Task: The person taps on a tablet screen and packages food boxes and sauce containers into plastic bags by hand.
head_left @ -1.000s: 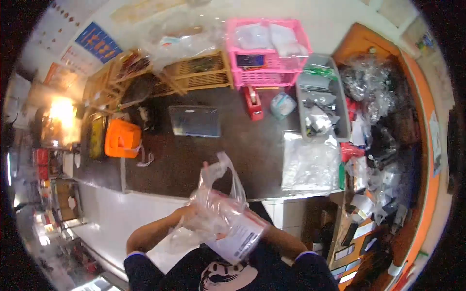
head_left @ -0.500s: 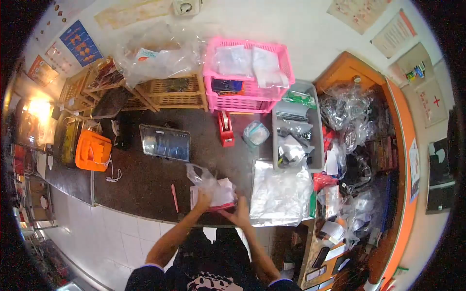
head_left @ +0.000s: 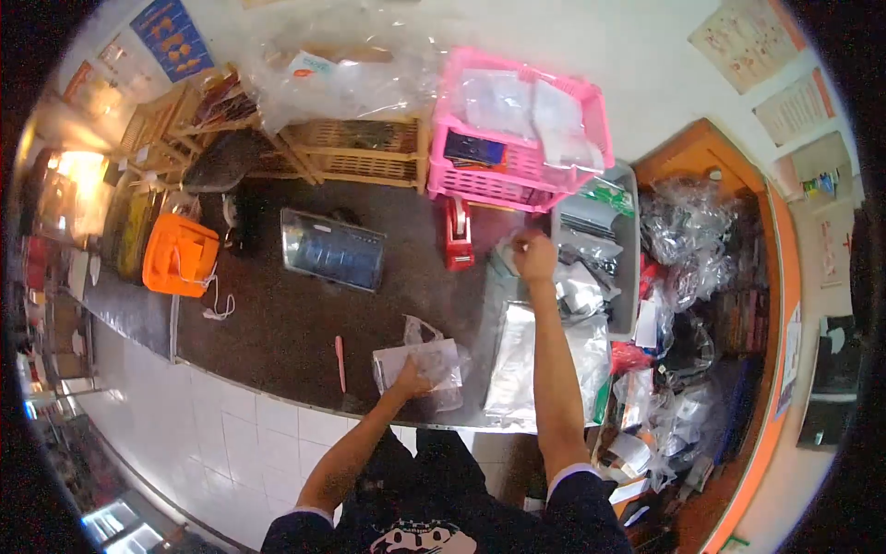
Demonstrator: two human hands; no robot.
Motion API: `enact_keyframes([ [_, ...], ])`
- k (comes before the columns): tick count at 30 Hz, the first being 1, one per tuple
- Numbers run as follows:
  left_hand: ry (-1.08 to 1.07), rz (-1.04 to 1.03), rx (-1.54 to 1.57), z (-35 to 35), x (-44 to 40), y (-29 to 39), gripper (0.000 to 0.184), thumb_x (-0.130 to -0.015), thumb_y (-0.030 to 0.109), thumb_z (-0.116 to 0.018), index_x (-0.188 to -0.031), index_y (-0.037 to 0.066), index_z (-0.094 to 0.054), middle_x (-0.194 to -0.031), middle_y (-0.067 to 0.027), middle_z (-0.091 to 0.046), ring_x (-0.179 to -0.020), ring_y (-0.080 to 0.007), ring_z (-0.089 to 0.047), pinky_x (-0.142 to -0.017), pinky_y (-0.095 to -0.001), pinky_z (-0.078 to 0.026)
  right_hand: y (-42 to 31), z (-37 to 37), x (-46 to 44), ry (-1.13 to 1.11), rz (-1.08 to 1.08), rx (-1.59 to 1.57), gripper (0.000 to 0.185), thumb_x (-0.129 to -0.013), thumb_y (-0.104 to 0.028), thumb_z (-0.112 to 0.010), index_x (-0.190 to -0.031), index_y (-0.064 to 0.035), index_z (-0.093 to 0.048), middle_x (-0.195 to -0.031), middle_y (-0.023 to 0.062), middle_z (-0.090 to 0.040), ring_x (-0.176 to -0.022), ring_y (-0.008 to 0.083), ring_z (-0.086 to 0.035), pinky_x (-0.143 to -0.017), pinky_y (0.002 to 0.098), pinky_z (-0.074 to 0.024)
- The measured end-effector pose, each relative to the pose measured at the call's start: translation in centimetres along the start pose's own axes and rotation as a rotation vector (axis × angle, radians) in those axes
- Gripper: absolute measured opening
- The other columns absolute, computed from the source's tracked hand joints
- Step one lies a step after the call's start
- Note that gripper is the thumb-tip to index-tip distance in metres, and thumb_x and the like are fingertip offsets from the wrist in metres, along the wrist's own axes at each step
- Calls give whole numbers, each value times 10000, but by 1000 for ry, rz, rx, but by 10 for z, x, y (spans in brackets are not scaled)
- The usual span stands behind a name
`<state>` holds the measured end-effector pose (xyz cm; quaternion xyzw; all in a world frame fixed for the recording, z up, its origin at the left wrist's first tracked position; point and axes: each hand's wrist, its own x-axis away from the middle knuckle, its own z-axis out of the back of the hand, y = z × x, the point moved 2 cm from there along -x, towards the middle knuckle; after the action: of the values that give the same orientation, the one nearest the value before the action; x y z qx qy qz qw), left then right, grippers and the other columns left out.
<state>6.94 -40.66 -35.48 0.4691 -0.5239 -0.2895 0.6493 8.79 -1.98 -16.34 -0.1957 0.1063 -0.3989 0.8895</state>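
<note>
A white paper packet [head_left: 445,355] in clear plastic lies near the counter's front edge. My left hand [head_left: 413,377] holds it against the counter, with loose clear film around it. My right arm stretches forward, and my right hand [head_left: 535,257] has its fingers curled together over the small clear container [head_left: 502,262], most of which it covers. What those fingers pinch is too small to make out. A stack of clear plastic sleeves [head_left: 517,360] lies below my right forearm. Left of the packet is a pink pen-like stick [head_left: 341,364].
Behind the container stand a red tape dispenser [head_left: 458,235] and a pink basket [head_left: 517,187]. A grey bin [head_left: 628,277] holds packets at the right. A tablet [head_left: 332,249] and an orange container [head_left: 180,258] stand left. Heaped plastic bags [head_left: 688,231] fill the far right.
My right hand has left the packet and reached forward to the small container. My left hand stays on the packet, which now lies flatter. The view has shifted.
</note>
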Motion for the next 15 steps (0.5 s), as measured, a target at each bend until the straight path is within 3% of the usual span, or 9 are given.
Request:
enact_keyframes([
  [3,-37,-1,64,-4,-5,-8,336,-913,270,-641,-1202,112,-581,-1257,-63,-590,-1167,-254,-560,-1003,-489,-438,18,-23,5,108,164,107,163,-716,-158,-685,-861,-134,-755,-881,129,-715,-852,354,-679,-737,434,-544],
  [7,-95,-7,364,-8,-22,-38,326,-922,262,-635,-1207,115,-574,-1267,-56,-584,-1174,-250,-556,-1013,-491,-433,10,-7,1,74,36,67,149,-702,-153,-721,-844,-123,-758,-869,116,-718,-844,340,-680,-742,414,-544],
  [8,-17,-177,-188,-2,-20,-38,214,-853,229,-732,-1005,91,-671,-1081,-38,-669,-1064,-239,-607,-923,-461,-503,13,-3,1,133,51,27,144,-692,-152,-739,-831,-123,-760,-865,116,-717,-835,326,-683,-735,406,-543],
  [9,-24,-172,-181,0,-10,-20,214,-853,229,-732,-1005,91,-671,-1081,-38,-669,-1064,-239,-607,-923,-461,-503,18,0,8,191,52,-12,139,-682,-150,-757,-819,-123,-762,-860,116,-717,-826,312,-687,-728,398,-542],
  [11,-201,-124,-374,4,-6,22,369,-989,330,-534,-1322,180,-584,-1370,-11,-571,-1278,-201,-513,-1153,-456,-263,27,12,10,211,12,-64,130,-673,-149,-759,-802,-135,-761,-869,126,-700,-828,334,-674,-740,418,-534],
  [14,-138,-275,-605,-7,-6,-6,430,-961,346,-587,-1349,162,-560,-1320,-12,-605,-1260,-216,-529,-1126,-458,-298,32,31,11,182,-14,-115,133,-666,-136,-757,-799,-135,-751,-872,132,-681,-824,356,-658,-745,439,-524],
  [15,-188,-157,-476,0,-6,20,415,-948,330,-615,-1327,162,-583,-1321,-30,-602,-1276,-214,-512,-1133,-466,-278,31,38,12,140,-10,-113,145,-667,-124,-753,-812,-123,-743,-866,129,-680,-817,356,-656,-738,439,-522],
])
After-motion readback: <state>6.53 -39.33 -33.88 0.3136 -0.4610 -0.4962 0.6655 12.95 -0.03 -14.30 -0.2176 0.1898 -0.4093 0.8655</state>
